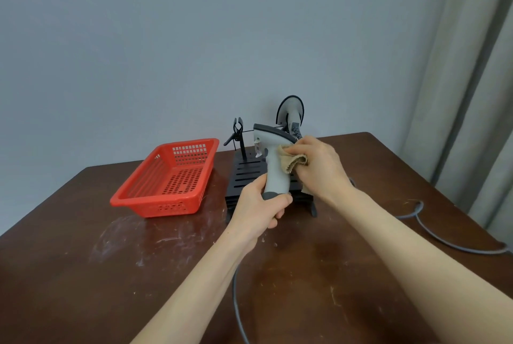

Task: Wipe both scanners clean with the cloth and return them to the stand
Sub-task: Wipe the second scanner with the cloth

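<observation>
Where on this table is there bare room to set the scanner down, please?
The widest bare patch is the near-left part of the table, between the red basket and the left forearm. Right of the stand a grey cable crosses the wood. At the stand it is crowded: left hand, right hand, scanner, cloth.

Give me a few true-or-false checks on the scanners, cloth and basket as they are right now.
1. The left hand grips the handle of a grey scanner. True.
2. The cloth lies in the red basket. False: the right hand holds it against the grey scanner.
3. A second scanner is up at the back of the stand. True.
4. The red basket is right of the stand. False: it is on the left.
</observation>
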Tool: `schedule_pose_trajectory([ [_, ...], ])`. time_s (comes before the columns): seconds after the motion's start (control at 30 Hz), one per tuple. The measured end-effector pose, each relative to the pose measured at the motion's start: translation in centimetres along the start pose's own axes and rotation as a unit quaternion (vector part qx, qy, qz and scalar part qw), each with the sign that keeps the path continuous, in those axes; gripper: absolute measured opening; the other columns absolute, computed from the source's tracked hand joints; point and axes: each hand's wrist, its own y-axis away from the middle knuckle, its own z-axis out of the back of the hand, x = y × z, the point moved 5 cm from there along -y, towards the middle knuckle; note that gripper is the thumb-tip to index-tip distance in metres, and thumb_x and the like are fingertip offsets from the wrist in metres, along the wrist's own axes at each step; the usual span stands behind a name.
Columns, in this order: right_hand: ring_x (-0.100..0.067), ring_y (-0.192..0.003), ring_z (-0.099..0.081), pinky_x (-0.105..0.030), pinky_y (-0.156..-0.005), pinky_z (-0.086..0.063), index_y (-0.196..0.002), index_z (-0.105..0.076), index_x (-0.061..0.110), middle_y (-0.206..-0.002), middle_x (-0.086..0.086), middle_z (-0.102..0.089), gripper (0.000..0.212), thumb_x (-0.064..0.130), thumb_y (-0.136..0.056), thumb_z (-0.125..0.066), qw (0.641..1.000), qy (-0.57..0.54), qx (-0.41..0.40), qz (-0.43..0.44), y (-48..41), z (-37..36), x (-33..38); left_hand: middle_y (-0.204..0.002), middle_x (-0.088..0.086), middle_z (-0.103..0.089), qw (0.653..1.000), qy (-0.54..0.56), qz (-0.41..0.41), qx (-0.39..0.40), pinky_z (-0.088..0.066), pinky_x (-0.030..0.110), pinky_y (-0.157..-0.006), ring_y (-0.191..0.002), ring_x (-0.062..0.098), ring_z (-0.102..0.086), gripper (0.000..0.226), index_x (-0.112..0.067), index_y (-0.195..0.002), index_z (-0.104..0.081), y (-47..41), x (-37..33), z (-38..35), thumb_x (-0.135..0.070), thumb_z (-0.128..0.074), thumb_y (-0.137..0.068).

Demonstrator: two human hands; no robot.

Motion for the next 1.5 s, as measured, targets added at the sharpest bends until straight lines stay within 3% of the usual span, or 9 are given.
schedule_pose_trajectory([
  [0.17,-0.018,-0.095,-0.059,-0.033,-0.085,-0.047,-0.104,-0.074,0.019,-0.094,0.007,-0.057,0.038,-0.005,-0.079,-0.057,0.992,-0.069,0.098,0.046,2.6,-0.8,1.1,-0.062,0.001,-0.050,1.000,-0.001,-0.002,0.005,-0.029,0.020,-0.041,-0.051,0.011,-0.042,0.028,-0.017,-0.104,-0.062,0.0,0.3,0.5,0.000,-0.062,-0.082],
  [0.37,-0.016,-0.096,-0.051,-0.024,-0.076,-0.036,-0.117,-0.067,0.025,-0.102,0.005,-0.052,0.040,0.003,-0.087,-0.053,1.000,0.004,0.000,0.000,0.4,-0.2,0.5,-0.074,0.011,-0.056,1.000,-0.015,-0.010,0.006,-0.031,0.022,-0.041,-0.055,0.015,-0.042,0.027,-0.017,-0.105,-0.061,-0.1,-0.3,-0.2,-0.003,-0.063,-0.082],
  [0.5,-0.015,-0.086,-0.060,-0.037,-0.077,-0.049,-0.091,-0.074,0.033,-0.092,0.010,-0.060,0.032,0.009,-0.080,-0.056,0.986,-0.065,0.155,0.021,2.6,-0.7,1.4,-0.063,0.005,-0.054,0.999,-0.028,-0.023,-0.021,-0.033,0.024,-0.040,-0.051,0.014,-0.045,0.029,-0.012,-0.107,-0.061,-0.7,-0.4,1.3,-0.003,-0.066,-0.081],
  [0.6,-0.024,-0.090,-0.060,-0.038,-0.079,-0.049,-0.090,-0.074,0.030,-0.094,0.004,-0.063,0.025,0.015,-0.080,-0.057,0.996,0.051,0.070,0.002,1.2,1.1,0.6,-0.075,0.010,-0.060,0.999,-0.043,-0.016,-0.021,-0.035,0.024,-0.041,-0.054,0.015,-0.046,0.030,-0.013,-0.108,-0.061,-0.5,-0.2,1.6,-0.004,-0.066,-0.080],
  [0.7,-0.023,-0.096,-0.057,-0.036,-0.083,-0.046,-0.110,-0.070,0.024,-0.102,0.002,-0.060,0.034,0.007,-0.084,-0.055,1.000,0.003,-0.008,-0.005,-0.2,1.7,1.0,-0.086,0.008,-0.065,0.999,-0.037,-0.027,-0.004,-0.036,0.022,-0.041,-0.053,0.012,-0.048,0.031,-0.018,-0.108,-0.061,-0.3,-0.4,1.0,-0.003,-0.066,-0.081],
  [0.93,-0.016,-0.106,-0.050,-0.026,-0.086,-0.040,-0.111,-0.070,0.025,-0.101,0.010,-0.049,0.037,0.005,-0.084,-0.054,0.981,0.015,0.160,0.104,2.2,-1.8,3.0,-0.050,0.000,-0.052,0.998,-0.055,-0.011,-0.008,-0.033,0.024,-0.038,-0.039,0.009,-0.043,0.029,-0.013,-0.104,-0.058,-0.3,0.4,0.7,0.000,-0.066,-0.080],
  [1.13,-0.021,-0.106,-0.048,-0.033,-0.080,-0.044,-0.114,-0.068,0.025,-0.106,0.003,-0.054,0.029,0.014,-0.089,-0.059,0.997,0.069,0.001,0.034,-0.3,-0.9,1.5,-0.072,0.009,-0.059,0.999,-0.039,-0.012,0.006,-0.034,0.022,-0.040,-0.048,0.010,-0.046,0.029,-0.013,-0.106,-0.060,0.0,-0.2,-0.3,-0.004,-0.067,-0.080],
  [1.33,-0.011,-0.087,-0.057,-0.021,-0.074,-0.045,-0.089,-0.073,0.032,-0.089,0.013,-0.053,0.040,-0.001,-0.082,-0.052,0.979,-0.145,0.139,0.041,3.1,-1.7,2.5,-0.052,0.000,-0.050,0.999,0.001,-0.003,-0.033,-0.030,0.020,-0.037,-0.041,0.006,-0.041,0.021,-0.006,-0.096,-0.061,-0.5,0.0,0.7,0.003,-0.065,-0.078],
  [1.5,-0.015,-0.099,-0.053,-0.031,-0.086,-0.045,-0.113,-0.069,0.027,-0.096,0.007,-0.052,0.046,-0.005,-0.084,-0.051,0.996,-0.082,0.024,-0.023,0.6,-1.2,-0.7,-0.063,0.001,-0.055,0.999,0.038,0.016,-0.018,-0.027,0.018,-0.038,-0.047,0.008,-0.041,0.019,-0.003,-0.099,-0.061,0.1,0.2,0.2,0.003,-0.064,-0.081],
])
